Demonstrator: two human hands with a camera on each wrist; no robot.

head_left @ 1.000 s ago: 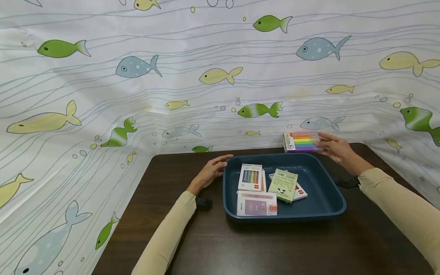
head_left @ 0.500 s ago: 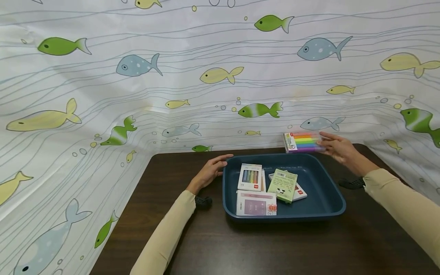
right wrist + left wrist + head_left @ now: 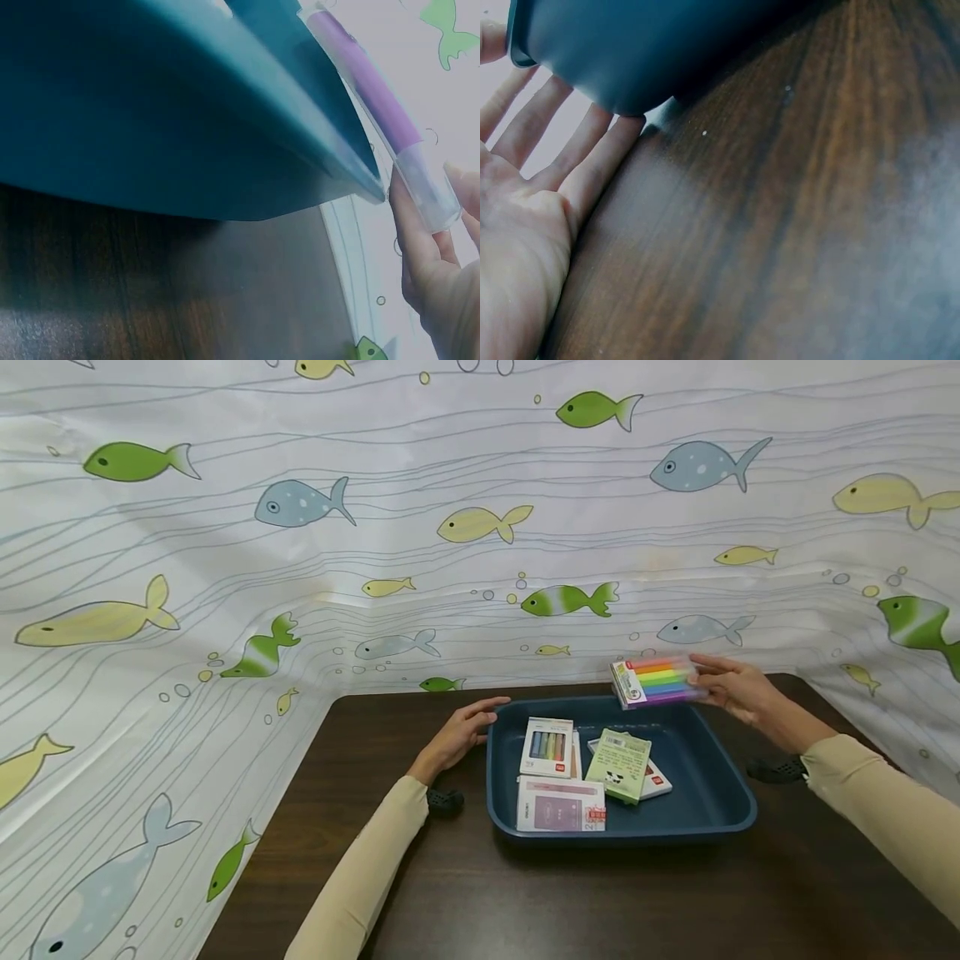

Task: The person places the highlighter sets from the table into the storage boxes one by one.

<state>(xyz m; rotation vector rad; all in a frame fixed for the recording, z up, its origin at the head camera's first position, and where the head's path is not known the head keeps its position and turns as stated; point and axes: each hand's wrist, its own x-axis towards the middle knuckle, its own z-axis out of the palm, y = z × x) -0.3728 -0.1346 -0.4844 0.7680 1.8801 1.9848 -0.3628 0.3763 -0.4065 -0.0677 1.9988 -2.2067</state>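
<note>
My right hand holds a clear pack of rainbow-coloured sticks by its right end, tilted over the back rim of a dark blue tray. In the right wrist view the pack's purple edge shows, with thumb and fingers pinching its lower end. My left hand rests at the tray's back left corner. Its fingers are fairly straight against the outside wall in the left wrist view, palm showing. Inside the tray lie a box of coloured sticks, a white and mauve box and a green box.
A further white box sticks out from under the green one. The tray stands on a dark wooden table. Behind and left of the table hangs a fish-patterned sheet.
The pack has come forward and down from behind the tray to over its back rim, tilting as it moved. My left hand and the boxes in the tray stay put.
</note>
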